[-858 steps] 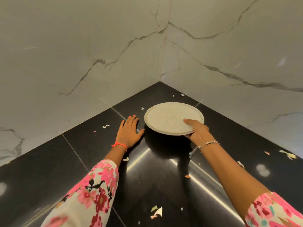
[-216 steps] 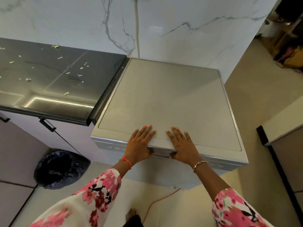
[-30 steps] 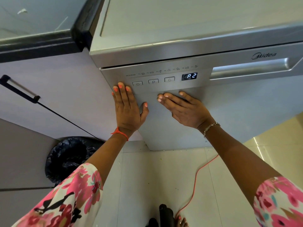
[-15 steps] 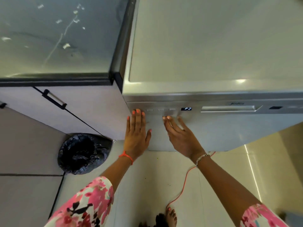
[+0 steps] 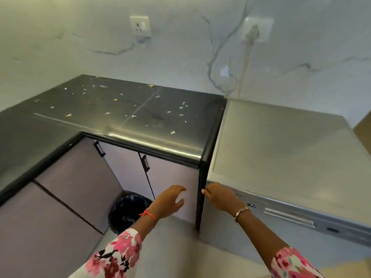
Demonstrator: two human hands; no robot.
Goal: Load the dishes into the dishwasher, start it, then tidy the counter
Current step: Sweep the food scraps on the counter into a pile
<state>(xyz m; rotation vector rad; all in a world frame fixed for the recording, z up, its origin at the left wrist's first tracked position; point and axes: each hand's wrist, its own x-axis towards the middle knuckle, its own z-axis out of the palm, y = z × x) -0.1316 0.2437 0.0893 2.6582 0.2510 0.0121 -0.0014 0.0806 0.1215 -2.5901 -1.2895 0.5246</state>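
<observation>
I am viewing the dishwasher [image 5: 281,149], which is standing with its door closed against the right end of the counter [image 5: 60,125]. Its flat top is showing brushed grey metal with rounded edges. A small display [image 5: 251,205] is glowing on the front panel, left of the long recessed handle [image 5: 289,216].

My right hand [image 5: 219,197] is reaching to the dishwasher's front left corner, fingers lying together and holding nothing; I cannot tell whether the tips are touching the edge. My left hand [image 5: 170,201] is hovering in front of the cabinet door [image 5: 172,177], fingers loosely spread and holding nothing.

The counter is showing a glossy black surface with a rounded front edge. Pale scraps [image 5: 172,132] are lying scattered from its back edge to near its front edge. The pale cabinet doors below are carrying black bar handles [image 5: 99,149].

A round bin with a crinkled black bag [image 5: 128,212] is sitting on the floor [image 5: 172,247] in the inner corner under the counter. Open floor is lying between the bin and the dishwasher.

The veined marble wall [image 5: 180,57] is carrying a socket [image 5: 140,26] and a plug [image 5: 254,33].
</observation>
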